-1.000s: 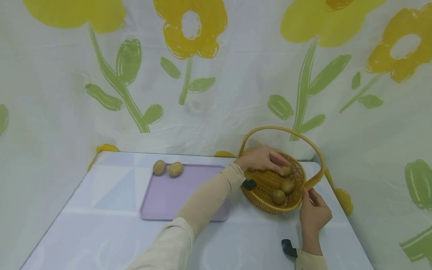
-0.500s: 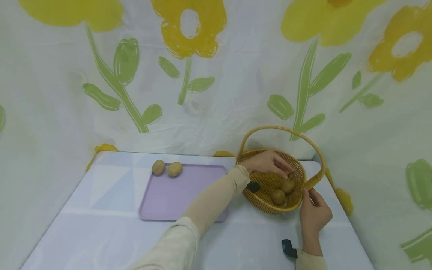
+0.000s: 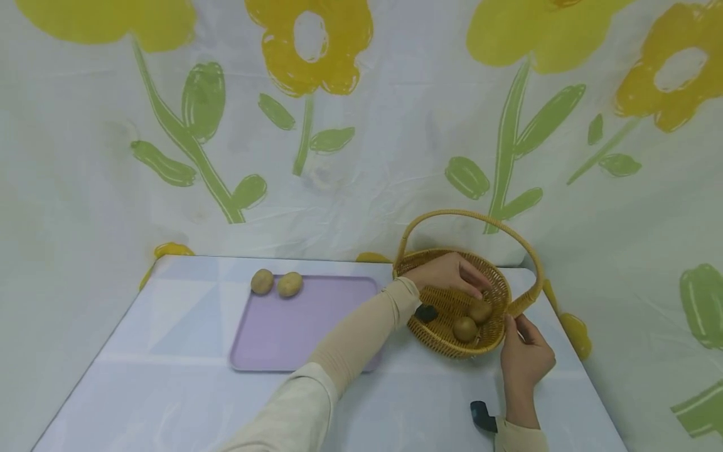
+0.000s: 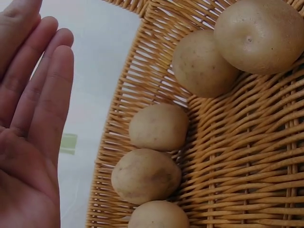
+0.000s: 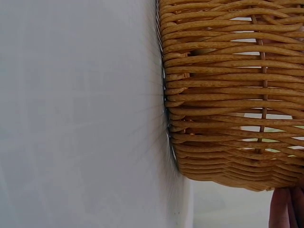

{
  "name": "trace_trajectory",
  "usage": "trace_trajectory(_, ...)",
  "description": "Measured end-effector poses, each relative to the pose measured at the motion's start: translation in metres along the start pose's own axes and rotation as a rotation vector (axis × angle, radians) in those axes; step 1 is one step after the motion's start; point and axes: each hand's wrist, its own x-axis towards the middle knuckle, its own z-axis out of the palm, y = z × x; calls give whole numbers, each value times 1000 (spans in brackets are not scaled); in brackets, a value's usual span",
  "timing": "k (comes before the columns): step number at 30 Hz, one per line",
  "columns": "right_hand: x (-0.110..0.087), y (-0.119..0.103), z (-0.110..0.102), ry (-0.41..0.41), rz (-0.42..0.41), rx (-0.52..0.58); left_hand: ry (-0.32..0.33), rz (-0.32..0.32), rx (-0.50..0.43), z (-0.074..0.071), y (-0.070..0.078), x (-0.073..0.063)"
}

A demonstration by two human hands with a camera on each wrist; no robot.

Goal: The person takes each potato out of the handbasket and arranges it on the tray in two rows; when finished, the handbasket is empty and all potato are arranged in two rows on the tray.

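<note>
The wicker basket [image 3: 452, 345] with a tall arched handle stands at the table's right back. Several potatoes [image 4: 146, 175] lie in it; two of them, a front potato [image 3: 465, 329] and one behind it [image 3: 481, 311], show in the head view. My left hand [image 3: 452, 274] reaches into the basket over its far side, fingers near the potatoes. In the left wrist view its fingers look straight, with no potato against the palm. My right hand [image 3: 526, 355] pinches the basket's rim at the right handle base; its fingertips [image 5: 280, 209] show at the basket's edge in the right wrist view.
A lilac tray [image 3: 271, 339] lies left of the basket, partly under my left forearm. Two potatoes, a left one [image 3: 262, 282] and a right one [image 3: 290, 284], sit at its back left corner. A flower-printed curtain [image 3: 373, 157] hangs behind the white table [image 3: 169, 402].
My left hand has moved a little right and down inside the basket, and the potato seen under its fingers is now hidden. The right hand stays at the rim. The head view shifts slightly.
</note>
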Motion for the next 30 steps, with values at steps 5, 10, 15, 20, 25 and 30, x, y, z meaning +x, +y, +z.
trace_trajectory(5, 0, 1, 2, 5, 5, -8, -56, -12, 31, 1, -8, 4)
trace_trajectory(10, -1, 1, 3, 1, 16, 1, -133, -70, 120, 2, -13, 4)
trace_trajectory(15, 0, -2, 2, -4, 15, 23, -137, -144, 280, 4, -12, 4)
trace_trajectory(20, 1, -3, 2, -2, 6, 35, -138, -258, 399, 7, -12, 3)
trace_trajectory(25, 1, -2, 1, 2, 26, 15, -185, -244, 319, 9, -16, 3)
trace_trajectory(30, 0, 0, 0, 7, 44, -9, -216, -215, 279, 12, -21, 3)
